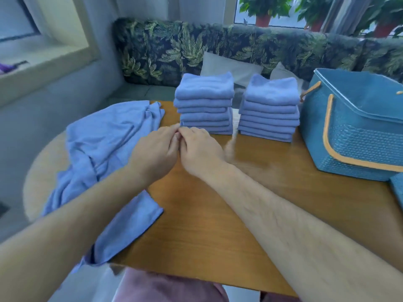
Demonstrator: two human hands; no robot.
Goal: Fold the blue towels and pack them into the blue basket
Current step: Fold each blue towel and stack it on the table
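Status of work: folding is well advanced, packing has not visibly begun. Two stacks of folded blue towels stand side by side on the far middle of the tabletop [207,225], the left stack [205,105] and the right stack [270,110], each several layers high, square and upright, with a narrow gap between them. A heap of unfolded blue towels [102,138] lies at the left, partly on the tabletop and partly draped over its left edge; how many pieces it contains cannot be told. The blue basket [353,136], with orange handles, stands at the far right of the tabletop, just beside the right stack and open at the top; the part of its interior that shows holds no towel, and its floor is hidden. The left hand [154,151] and the right hand [201,149] meet knuckles up at the middle of the tabletop, just in front of the base of the left stack, with fingers curled and touching each other. No cloth shows between them, and whether they pinch anything cannot be told. Assessment: the heap at the left remains to be folded, and both stacks remain to be moved into the basket, so the larger share of the folding appears done and all of the packing is outstanding.
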